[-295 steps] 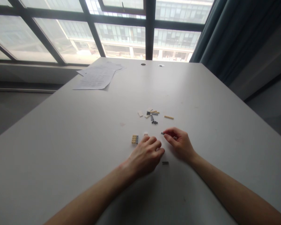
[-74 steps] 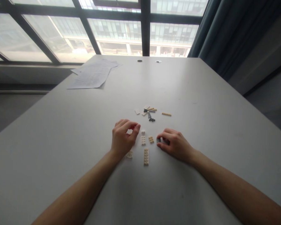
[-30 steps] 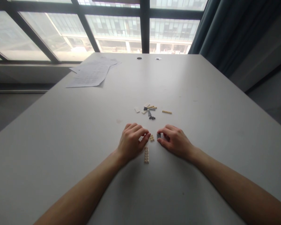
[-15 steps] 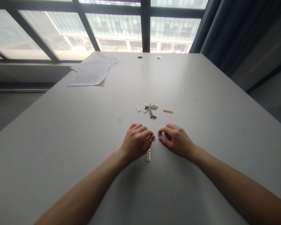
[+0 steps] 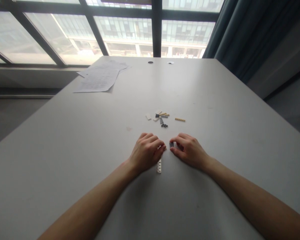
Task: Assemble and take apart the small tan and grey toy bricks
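Note:
My left hand [image 5: 148, 148] is closed, its thumb and fingertips pinching a small tan piece [image 5: 165, 148] that is mostly hidden. Below that hand, a white studded building-block plate [image 5: 159, 166] lies lengthwise on the table, its far end covered by my fingers. Just to the right, my right hand [image 5: 188, 147] grips a small dark grey building block [image 5: 171, 145] between thumb and index finger. A narrow gap separates the two sets of fingertips. Both hands rest low at the tabletop.
Beyond my hands lies a loose cluster of white, tan and grey block pieces [image 5: 162, 116]. A tan strip [image 5: 180, 119] lies apart on its right, a white tile [image 5: 148, 116] on its left. Printed papers [image 5: 100, 78] cover the far left of the white table [image 5: 227, 133].
The view has shifted very slightly. Both hands keep their places and their grips, and the loose pieces stay where they were.

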`<action>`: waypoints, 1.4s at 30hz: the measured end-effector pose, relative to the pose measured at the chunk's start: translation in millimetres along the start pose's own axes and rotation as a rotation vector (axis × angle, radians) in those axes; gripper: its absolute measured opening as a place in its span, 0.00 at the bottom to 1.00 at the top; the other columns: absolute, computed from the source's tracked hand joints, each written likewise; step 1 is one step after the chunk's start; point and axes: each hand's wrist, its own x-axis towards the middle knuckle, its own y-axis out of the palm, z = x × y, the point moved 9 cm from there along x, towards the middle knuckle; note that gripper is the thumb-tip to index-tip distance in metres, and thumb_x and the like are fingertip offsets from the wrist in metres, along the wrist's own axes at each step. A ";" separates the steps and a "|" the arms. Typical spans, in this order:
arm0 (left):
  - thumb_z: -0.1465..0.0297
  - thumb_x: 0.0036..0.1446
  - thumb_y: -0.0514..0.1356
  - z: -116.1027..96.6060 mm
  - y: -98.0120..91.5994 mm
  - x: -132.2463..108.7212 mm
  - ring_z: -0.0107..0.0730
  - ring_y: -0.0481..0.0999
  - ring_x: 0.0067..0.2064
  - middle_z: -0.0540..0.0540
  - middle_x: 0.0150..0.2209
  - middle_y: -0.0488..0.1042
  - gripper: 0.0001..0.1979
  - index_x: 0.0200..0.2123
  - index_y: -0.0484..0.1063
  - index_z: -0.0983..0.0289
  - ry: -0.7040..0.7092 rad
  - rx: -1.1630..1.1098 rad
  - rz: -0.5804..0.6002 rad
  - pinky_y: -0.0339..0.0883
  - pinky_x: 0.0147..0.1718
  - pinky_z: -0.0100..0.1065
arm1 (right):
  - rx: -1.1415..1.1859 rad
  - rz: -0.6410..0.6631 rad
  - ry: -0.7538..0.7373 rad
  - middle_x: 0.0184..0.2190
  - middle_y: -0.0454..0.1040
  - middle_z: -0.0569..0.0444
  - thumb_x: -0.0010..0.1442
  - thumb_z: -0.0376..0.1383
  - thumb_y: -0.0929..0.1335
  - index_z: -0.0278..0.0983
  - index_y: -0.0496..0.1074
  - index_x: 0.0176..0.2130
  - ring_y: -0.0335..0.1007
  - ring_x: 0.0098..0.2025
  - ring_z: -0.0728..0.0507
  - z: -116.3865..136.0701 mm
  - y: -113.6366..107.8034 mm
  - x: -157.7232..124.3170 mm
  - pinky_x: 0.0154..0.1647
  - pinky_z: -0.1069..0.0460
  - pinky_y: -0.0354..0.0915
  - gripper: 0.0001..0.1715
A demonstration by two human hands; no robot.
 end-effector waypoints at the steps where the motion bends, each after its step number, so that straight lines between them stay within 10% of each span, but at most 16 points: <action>1: 0.68 0.61 0.55 0.2 0.3 -0.2 0.32 0.69 0.32 0.52 0.28 0.74 0.10 0.30 0.72 0.62 0.000 -0.002 0.001 0.58 0.38 0.37 | 0.001 0.000 -0.001 0.30 0.68 0.55 0.57 0.34 0.70 0.39 0.73 0.41 0.64 0.31 0.46 -0.1 0.1 -0.1 0.36 0.52 0.61 0.10; 42: 0.68 0.62 0.55 -1.3 5.7 -0.3 0.33 0.69 0.33 0.53 0.29 0.74 0.10 0.31 0.73 0.62 0.031 -0.006 0.056 0.59 0.38 0.36 | -0.004 -0.001 0.001 0.29 0.68 0.56 0.57 0.35 0.70 0.39 0.74 0.41 0.64 0.30 0.47 -0.2 0.9 -0.1 0.35 0.53 0.60 0.09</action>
